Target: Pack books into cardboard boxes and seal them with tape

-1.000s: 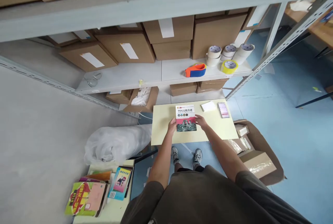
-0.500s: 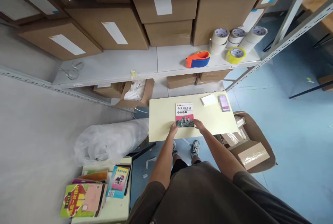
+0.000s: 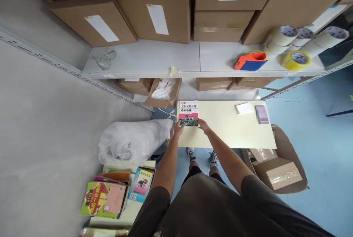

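A book [image 3: 188, 112] with a white, pink and dark cover lies face up at the left end of the pale yellow table [image 3: 220, 134]. My left hand [image 3: 178, 128] grips its lower left corner, thumb over the cover. At the lower right edge, my right hand [image 3: 203, 124] holds the book with closed fingers. The undersides of both hands are hidden. Farther right on the table lie a white stack of cards or paper [image 3: 244, 108] and a blurred-out purple item [image 3: 261, 114].
A shelf [image 3: 154, 58] behind the table bears cardboard boxes [image 3: 154, 13], tape rolls [image 3: 296, 60] and an orange-blue tape dispenser [image 3: 250, 61]. At left are a plastic-wrapped bundle [image 3: 135, 139] and a pile of books [image 3: 107, 198]. An open carton [image 3: 300, 167] of boxes stands right.
My hands have shifted the book left and back, to the table's left end. The view has turned, so the shelf and table appear farther right.
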Demonstrator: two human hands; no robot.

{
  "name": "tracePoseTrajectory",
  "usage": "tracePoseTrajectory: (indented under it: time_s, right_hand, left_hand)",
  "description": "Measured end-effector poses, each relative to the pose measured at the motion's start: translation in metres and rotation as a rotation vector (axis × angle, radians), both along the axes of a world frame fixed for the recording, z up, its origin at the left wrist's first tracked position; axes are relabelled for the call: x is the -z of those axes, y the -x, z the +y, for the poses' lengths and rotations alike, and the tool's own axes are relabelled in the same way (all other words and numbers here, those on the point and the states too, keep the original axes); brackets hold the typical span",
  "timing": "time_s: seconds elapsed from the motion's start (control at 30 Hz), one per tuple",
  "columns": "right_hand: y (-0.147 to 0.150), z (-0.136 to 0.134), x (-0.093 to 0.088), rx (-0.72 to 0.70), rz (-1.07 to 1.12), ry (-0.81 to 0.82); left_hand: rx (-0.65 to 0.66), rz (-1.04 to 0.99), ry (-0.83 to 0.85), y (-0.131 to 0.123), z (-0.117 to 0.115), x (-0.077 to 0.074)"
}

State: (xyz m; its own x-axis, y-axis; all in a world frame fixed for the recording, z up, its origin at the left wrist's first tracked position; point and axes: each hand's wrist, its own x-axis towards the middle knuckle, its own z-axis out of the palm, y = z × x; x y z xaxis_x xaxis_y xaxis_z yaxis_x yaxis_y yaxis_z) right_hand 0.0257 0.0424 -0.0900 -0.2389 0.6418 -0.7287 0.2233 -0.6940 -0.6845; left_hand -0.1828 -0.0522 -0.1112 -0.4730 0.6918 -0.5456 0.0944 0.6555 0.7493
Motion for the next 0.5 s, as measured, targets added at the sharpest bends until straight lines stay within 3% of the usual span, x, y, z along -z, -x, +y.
tracePoseTrajectory:
  time_s: [0.1,0.23,0.37,0.5]
  right_hand:
    - [0.021,-0.002,-0.005,-0.023,-0.032,-0.017]
    - [0.016,-0.005,-0.027,-0.038,-0.103,-0.111]
    - [-0.008,0.000,-0.068,-0.010,-0.087,-0.284]
    - [-0.049,0.007,-0.117,0.056,-0.064,-0.508]
  left_hand:
    - [-0.009,-0.030,-0.054,0.014,-0.004,-0.012]
    - [0.023,-0.008,-0.125,0.009,-0.008,-0.043]
    - [0.043,-0.022,-0.254,-0.008,-0.005,-0.080]
    - [0.081,-0.051,-0.380,-0.034,0.013,-0.110]
